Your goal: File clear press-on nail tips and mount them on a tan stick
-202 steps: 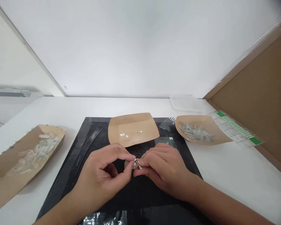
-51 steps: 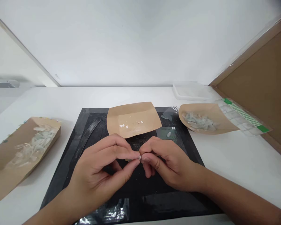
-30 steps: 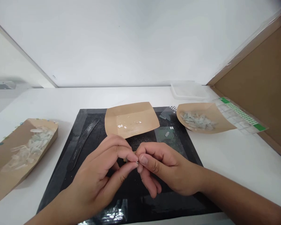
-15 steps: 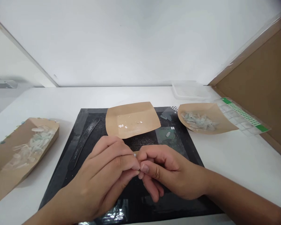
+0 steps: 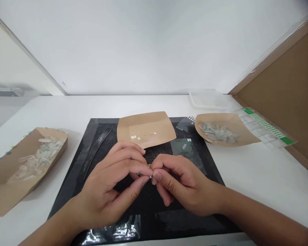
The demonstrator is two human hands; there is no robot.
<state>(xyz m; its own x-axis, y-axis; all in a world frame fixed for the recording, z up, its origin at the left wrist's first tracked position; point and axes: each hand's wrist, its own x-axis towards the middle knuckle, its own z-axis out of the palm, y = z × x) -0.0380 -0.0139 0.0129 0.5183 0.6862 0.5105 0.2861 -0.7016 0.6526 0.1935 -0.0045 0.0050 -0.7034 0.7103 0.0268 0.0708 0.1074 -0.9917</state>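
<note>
My left hand [image 5: 118, 184] and my right hand [image 5: 183, 184] meet tip to tip above the black work mat [image 5: 169, 222]. The right thumb and index finger are pinched together on something tiny, mostly covered by the fingertips. A small whitish speck [image 5: 150, 177] shows where the hands touch. My left index finger reaches this spot, its thumb tip just below and its other fingers curved loosely behind. Beyond the hands, a brown paper tray [image 5: 166, 124] holds several small white bits [image 5: 135, 137]. One clear nail tip [image 5: 184, 146] lies on a transparent sheet [image 5: 178, 145] behind my right hand.
A black curved nail file [image 5: 94, 152] lies along the mat's left side. Clear nail tips [image 5: 42, 157] fill part of the left paper tray [image 5: 5, 191]; more sit in the right paper tray [image 5: 246, 135]. Behind are a clear plastic lid [image 5: 207, 99] and a green-edged compartment case [image 5: 268, 126].
My left thumb has spread down from the fingers, opening a gap in the left hand. The right hand keeps its pinch. The view has shifted slightly.
</note>
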